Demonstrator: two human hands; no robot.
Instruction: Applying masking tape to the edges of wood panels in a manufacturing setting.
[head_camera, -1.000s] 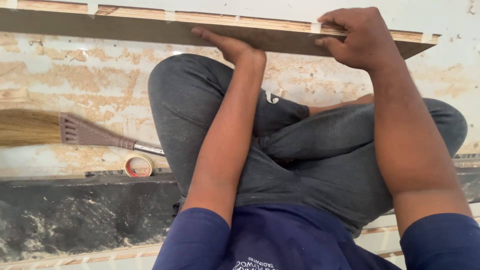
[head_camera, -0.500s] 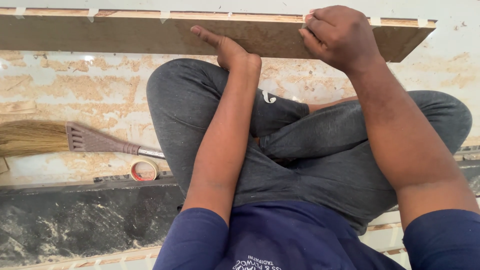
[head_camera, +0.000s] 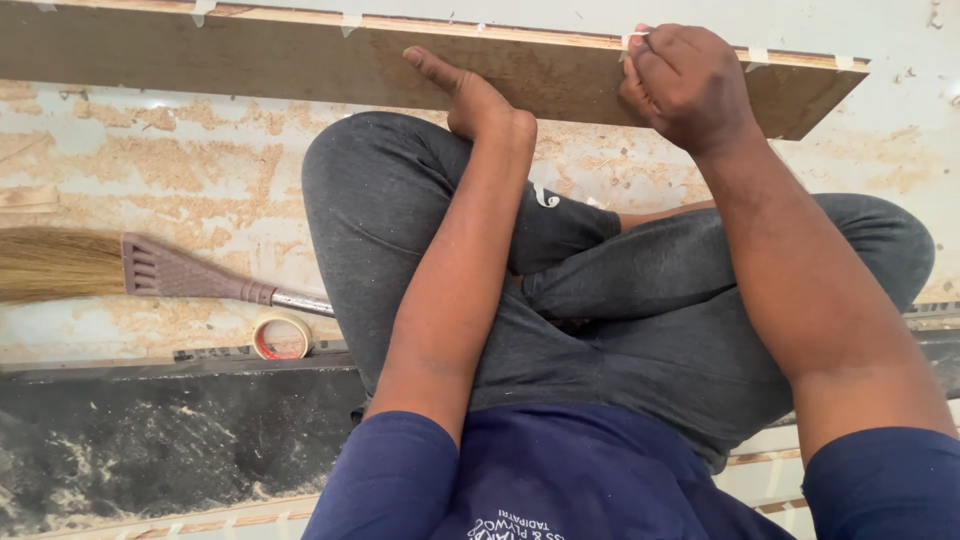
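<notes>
The left hand rests open against the long brown wooden plank; along it, the right hand pinches a white tape strip at its top edge.

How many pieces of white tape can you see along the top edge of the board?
5 tape pieces on the board: far left, left-centre, under the right hand fingers, two rightward. More may be hidden.

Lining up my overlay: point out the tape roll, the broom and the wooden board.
tape roll (head_camera: 281, 336), head view, on its ring
broom (head_camera: 190, 277), head view, on its brown neck
wooden board (head_camera: 250, 62), head view, on its brown face
</notes>
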